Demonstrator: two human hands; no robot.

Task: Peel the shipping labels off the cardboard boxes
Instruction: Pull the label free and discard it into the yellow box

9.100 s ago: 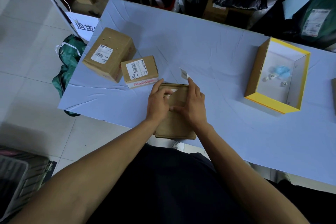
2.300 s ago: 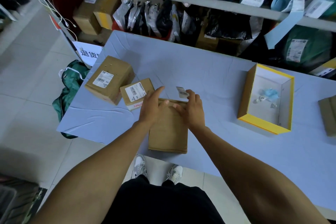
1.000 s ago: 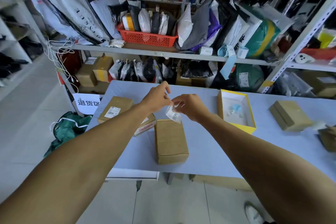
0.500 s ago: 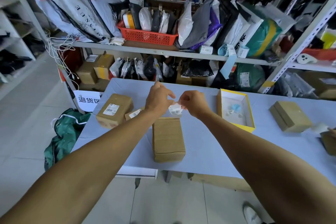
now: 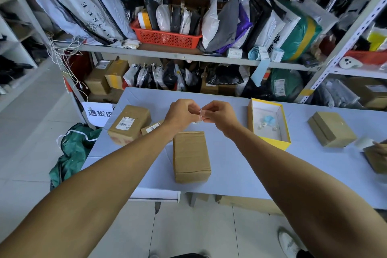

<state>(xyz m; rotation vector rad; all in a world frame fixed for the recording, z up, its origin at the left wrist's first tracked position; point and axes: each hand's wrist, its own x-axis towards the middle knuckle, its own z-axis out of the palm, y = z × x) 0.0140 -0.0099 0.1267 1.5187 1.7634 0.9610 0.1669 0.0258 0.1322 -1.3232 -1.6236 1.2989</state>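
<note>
My left hand and my right hand are raised above the table, fingertips together, pinching a small crumpled white label between them. Below them a plain brown cardboard box lies on the blue table with no label on its top. At the left stands a larger box with a white shipping label on top. Beside it a smaller labelled box shows partly behind my left forearm.
An open yellow box holding small scraps sits right of my hands. Another brown box lies further right, and another person's hand holds a box at the right edge. Shelves packed with parcels stand behind. A green bag lies on the floor at left.
The label came off the middle box and my hands lifted it up. Over the last second they have closed together and the label has been scrunched smaller between the fingertips.
</note>
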